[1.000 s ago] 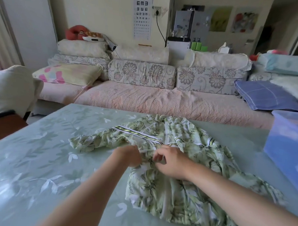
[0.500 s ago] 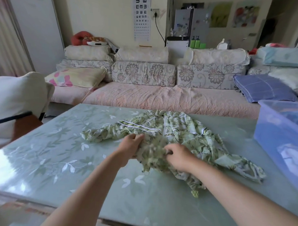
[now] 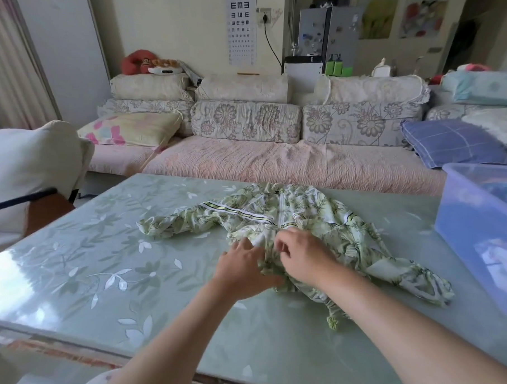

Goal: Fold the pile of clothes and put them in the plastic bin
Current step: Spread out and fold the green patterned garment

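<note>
Jacket: the green leaf-print jacket [image 3: 309, 211] is lying on the table [image 3: 98, 257], zip facing up, collar pointing toward the sofa [image 3: 276, 163].
Jacket, change: a second ago its lower half was stretching flat toward the person; now that part is sitting bunched in a heap under both hands, and the near hem is trailing out to the right of the heap.
Sleeves: one sleeve [image 3: 169, 224] is reaching out to the left across the table and the other sleeve [image 3: 411, 277] is lying crumpled to the right, toward the plastic bin [image 3: 471, 230] but not touching it.
Left hand: the left hand [image 3: 241, 266] is resting on the left edge of the bunched cloth with its fingers nearly straight and a little spread.
Left hand, change: half a second ago it was gripping a fistful of cloth with the thumb raised; now it is lying flatter.
Right hand: the right hand [image 3: 301, 259] is sitting just beside the left, over the zip, with its fingers curled and pinching the fabric, much as half a second ago.
Plastic bin: it is standing at the right edge of the table, well apart from the hands.
</note>
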`<state>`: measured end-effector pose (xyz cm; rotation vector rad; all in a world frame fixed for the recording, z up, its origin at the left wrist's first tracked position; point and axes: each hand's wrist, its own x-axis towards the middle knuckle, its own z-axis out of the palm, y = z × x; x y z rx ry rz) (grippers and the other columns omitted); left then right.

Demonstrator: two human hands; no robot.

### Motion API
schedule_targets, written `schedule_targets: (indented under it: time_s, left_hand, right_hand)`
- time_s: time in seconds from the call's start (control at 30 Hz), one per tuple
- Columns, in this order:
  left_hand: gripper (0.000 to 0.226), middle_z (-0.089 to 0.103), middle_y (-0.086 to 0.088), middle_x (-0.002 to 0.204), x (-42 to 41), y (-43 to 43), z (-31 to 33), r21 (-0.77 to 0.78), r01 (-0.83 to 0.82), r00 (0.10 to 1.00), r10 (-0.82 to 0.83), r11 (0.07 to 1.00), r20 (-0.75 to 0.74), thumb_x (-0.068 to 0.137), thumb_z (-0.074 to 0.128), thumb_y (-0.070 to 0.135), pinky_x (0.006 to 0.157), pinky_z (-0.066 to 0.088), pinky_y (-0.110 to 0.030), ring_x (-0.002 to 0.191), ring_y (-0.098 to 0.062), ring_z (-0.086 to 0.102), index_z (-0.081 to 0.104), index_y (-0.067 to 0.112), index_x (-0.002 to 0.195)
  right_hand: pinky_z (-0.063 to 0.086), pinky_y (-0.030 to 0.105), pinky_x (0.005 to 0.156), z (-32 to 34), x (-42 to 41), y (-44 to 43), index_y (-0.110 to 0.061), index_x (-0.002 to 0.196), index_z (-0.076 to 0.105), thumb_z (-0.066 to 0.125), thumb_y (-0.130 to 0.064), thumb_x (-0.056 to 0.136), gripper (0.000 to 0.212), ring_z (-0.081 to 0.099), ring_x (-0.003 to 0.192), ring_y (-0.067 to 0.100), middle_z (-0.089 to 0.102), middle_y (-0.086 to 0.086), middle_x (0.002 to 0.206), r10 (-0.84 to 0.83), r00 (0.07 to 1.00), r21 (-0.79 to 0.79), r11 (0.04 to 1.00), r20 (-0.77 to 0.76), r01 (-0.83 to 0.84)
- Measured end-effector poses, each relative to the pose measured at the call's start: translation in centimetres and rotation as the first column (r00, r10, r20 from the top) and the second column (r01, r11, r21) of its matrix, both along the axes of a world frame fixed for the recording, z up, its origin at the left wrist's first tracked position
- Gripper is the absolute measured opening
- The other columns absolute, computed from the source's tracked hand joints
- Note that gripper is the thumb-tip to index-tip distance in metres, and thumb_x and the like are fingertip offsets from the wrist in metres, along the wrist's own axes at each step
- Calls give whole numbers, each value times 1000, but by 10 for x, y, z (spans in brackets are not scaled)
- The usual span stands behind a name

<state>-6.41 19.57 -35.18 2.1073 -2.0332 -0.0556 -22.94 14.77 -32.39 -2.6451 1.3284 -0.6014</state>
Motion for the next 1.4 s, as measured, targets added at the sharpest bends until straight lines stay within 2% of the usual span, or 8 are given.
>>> schedule_targets:
  time_s: [0.2,0.43,0.6,0.73,0.83,0.97,1.2,1.4]
  left_hand:
    - [16,59,-14,96,-8,-22,5,-75,-149,955,124,986,-269,88,45,10,68,44,-34,86,-33,57,58,8,96]
    - [17,56,-5,72,12,-10,57,-297,-376,749,100,878,-655,92,37,4,48,31,-31,63,-27,52,52,11,94]
    - [25,55,-2,101,56,16,70,-523,-102,979,-7,846,-203,94,46,7,62,48,-37,75,-22,53,60,15,112]
    - [48,54,-3,114,84,33,61,-104,-56,991,68,993,117,83,50,-3,77,54,-39,97,-25,58,60,25,120]
    - [36,62,-2,117,95,45,58,301,-199,901,53,933,430,88,52,11,83,52,-36,106,-25,60,61,21,122]
    - [58,61,-6,127,91,47,38,578,-269,905,-4,770,426,79,73,16,92,50,-34,113,-25,58,55,12,133]
    - [20,60,7,88,17,33,29,3,283,945,-278,959,-173,80,52,6,74,54,-35,83,-17,59,54,26,82]
    - [43,59,4,126,1,13,-2,74,353,936,-353,933,-19,85,65,21,92,51,-36,111,-19,58,59,29,127]
  right_hand:
    - [26,50,115,-13,-12,-1,-24,131,47,54,-66,85,63,48,125,22,52,2,129,-1,880,154,984,-475,85]
    - [25,44,113,-1,-23,-7,-25,130,46,58,-3,80,56,42,118,23,41,1,117,-59,904,-186,982,-424,-23]
    - [16,51,119,6,-25,1,-26,127,46,48,7,73,63,43,112,22,34,-4,103,-67,921,-232,972,-384,-26]
    - [3,53,121,8,-31,4,-36,111,59,51,-4,76,48,44,116,18,42,-9,103,-7,920,-59,998,-391,-17]
    - [31,41,109,9,-37,9,-35,98,63,54,-23,81,22,54,104,15,49,-12,99,31,938,102,995,-346,5]
    - [42,31,76,4,-40,12,-31,94,61,56,-26,85,12,56,94,18,55,-9,101,4,942,150,988,-337,49]
    - [39,31,70,-10,-42,6,-25,104,60,61,-22,91,14,55,96,22,47,-5,104,-66,948,62,994,-311,90]
    - [47,37,83,-16,-47,1,-20,112,50,67,-52,79,49,55,107,25,49,2,115,-281,884,37,948,-374,318]
